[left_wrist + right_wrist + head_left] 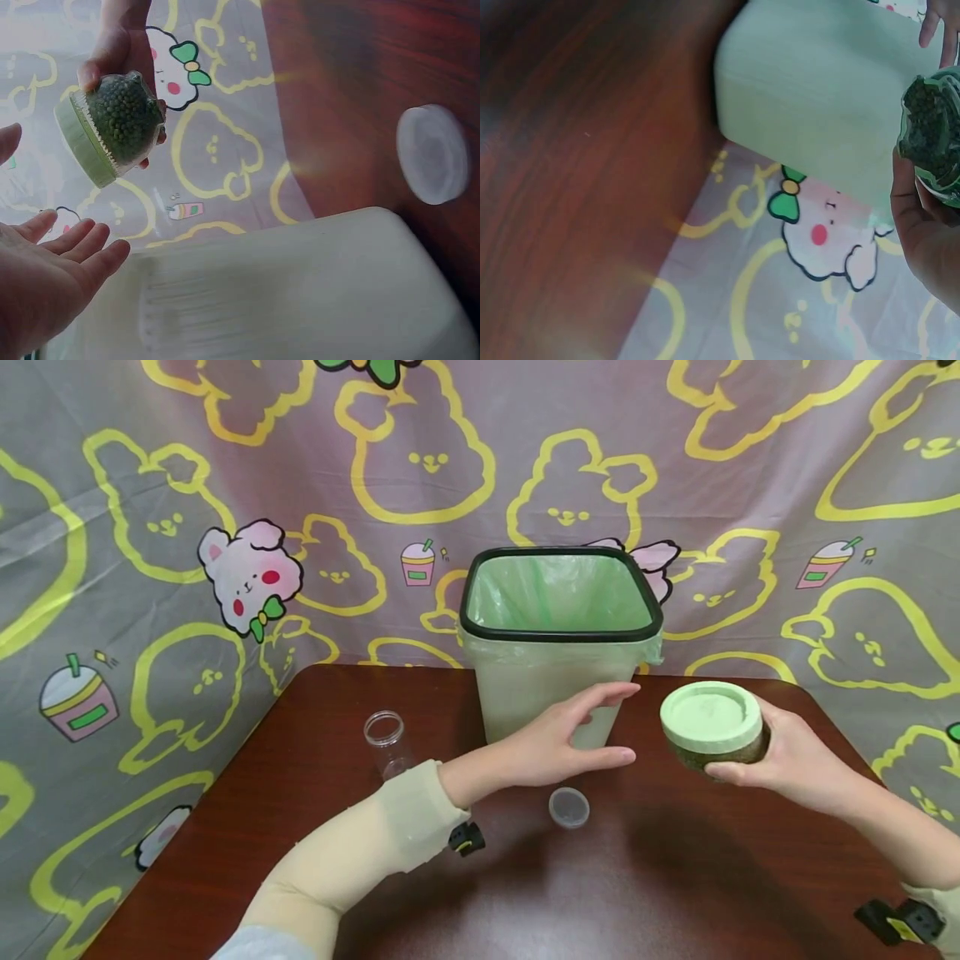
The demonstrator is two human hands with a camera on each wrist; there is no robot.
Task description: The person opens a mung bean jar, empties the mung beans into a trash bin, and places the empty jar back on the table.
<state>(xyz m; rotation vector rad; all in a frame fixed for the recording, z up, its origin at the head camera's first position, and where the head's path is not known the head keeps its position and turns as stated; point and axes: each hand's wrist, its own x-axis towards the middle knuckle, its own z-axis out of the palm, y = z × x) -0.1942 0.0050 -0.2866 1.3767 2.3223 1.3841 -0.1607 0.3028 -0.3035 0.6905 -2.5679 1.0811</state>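
Two hands extended over the dark red table [525, 910]: your left hand [552, 747] in front of the bin [517, 697], your right hand [797, 760] over the right part of the surface. The table's rear edge ran behind the bin, its corners rounded, with the patterned cloth [431, 460] beyond. An open gap separated your left fingertips from the green-capped jar [120, 124], which you held raised above the table, to the right of the bin and apart from it.

Grip state, right: your thumb and fingers gripped the jar around its side, thumb along the near face. Grip state, left: your thumb and fingers were spread apart, their opening turned toward the jar. Whether this hand touched the bin could not be told.

Containers: the jar's green cap [708, 712] faced upward in the head view; its clear body held dark green granules [124, 116]. The bin stood upright, its black rim [558, 636] over a translucent bag liner [555, 593]; its floor was hidden from you. To your left, an open clear jar [388, 750] stood on the table, its lower part partly covered by your left sleeve [375, 827]. A round clear lid [569, 808] lay flat, nearer to you than the bin.
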